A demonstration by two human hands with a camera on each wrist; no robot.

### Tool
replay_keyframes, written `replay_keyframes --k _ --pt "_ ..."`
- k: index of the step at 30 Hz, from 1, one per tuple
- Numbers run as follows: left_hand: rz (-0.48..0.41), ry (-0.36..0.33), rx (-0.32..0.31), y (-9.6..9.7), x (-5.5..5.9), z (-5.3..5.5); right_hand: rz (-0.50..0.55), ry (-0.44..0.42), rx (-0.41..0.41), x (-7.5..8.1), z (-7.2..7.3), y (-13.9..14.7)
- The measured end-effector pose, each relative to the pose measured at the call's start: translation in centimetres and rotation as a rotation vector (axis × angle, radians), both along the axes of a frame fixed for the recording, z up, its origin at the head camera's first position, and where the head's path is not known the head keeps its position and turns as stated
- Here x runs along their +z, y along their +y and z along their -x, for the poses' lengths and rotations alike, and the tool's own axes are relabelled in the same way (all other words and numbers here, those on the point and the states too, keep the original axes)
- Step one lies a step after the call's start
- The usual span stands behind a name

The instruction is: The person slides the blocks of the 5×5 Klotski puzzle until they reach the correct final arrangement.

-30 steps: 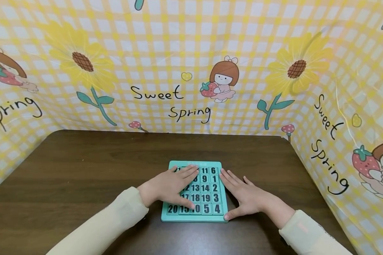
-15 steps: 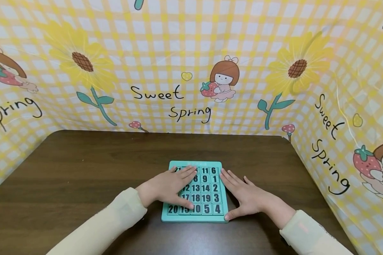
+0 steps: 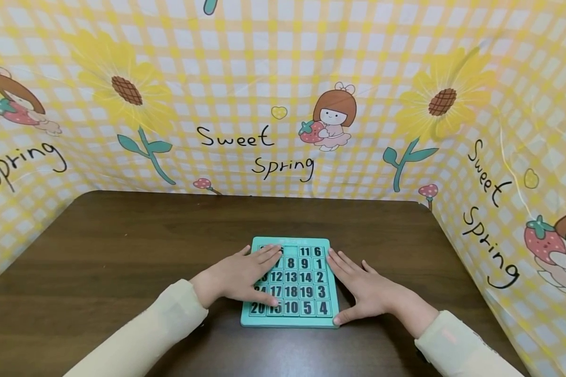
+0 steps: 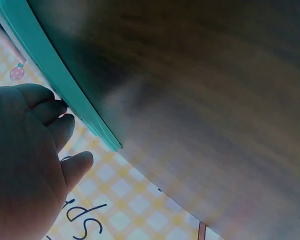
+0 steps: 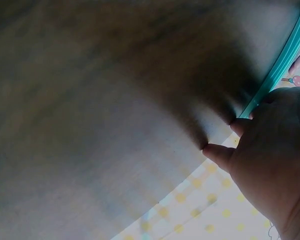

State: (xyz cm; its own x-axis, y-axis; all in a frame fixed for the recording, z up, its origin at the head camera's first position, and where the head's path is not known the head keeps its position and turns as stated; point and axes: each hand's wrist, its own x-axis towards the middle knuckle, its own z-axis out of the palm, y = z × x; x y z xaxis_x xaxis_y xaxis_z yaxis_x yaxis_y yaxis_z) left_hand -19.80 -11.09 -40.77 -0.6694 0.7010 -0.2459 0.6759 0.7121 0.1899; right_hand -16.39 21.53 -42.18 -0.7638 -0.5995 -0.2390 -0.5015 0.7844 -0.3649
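Teal, near-square plastic number-tile board (image 3: 332,272) is laid flat on the dark brown wood-grain tabletop (image 3: 179,225), near side, roughly central between the forearms. Likely placed there so both sides are reached without stretching.

Left hand (image 3: 231,276): laid flat over the board's left part, fingers extended and spread, nothing gripped. Upper-left tiles are covered by its fingers; teal tile 15 (image 3: 275,310) is partly covered by the thumb. Full contact can't be confirmed. Spread span is probably used so pressure can be put on several tiles at once.

Right hand (image 3: 370,291): also unclenched, fingers straight, set along the board's right edge, thumb at the near right corner. Nothing is pinched. In the right wrist view two fingertips seem to be met by their shadows on the tabletop, so the hand is probably braced there as a side stop against board drift.

One tile-less slot (image 3: 290,251) is left in the top row, between a half-hidden tile and teal tile 11 (image 3: 304,252). Presumably provided so tiles can be shifted. Right columns are left uncovered; numbers are readable there.

Yellow-and-white checked printed cloth (image 3: 283,63) is hung behind and at both sides, probably as a backdrop.
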Motion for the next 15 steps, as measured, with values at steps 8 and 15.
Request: replay_keyframes --k 8,15 --pt "0.004 0.031 -0.04 1.1 0.2 0.1 0.002 0.002 0.003 0.1 0.0 -0.1" --pt "0.016 0.033 -0.073 2.9 0.5 0.2 -0.002 0.014 0.003 -0.1 0.1 -0.1"
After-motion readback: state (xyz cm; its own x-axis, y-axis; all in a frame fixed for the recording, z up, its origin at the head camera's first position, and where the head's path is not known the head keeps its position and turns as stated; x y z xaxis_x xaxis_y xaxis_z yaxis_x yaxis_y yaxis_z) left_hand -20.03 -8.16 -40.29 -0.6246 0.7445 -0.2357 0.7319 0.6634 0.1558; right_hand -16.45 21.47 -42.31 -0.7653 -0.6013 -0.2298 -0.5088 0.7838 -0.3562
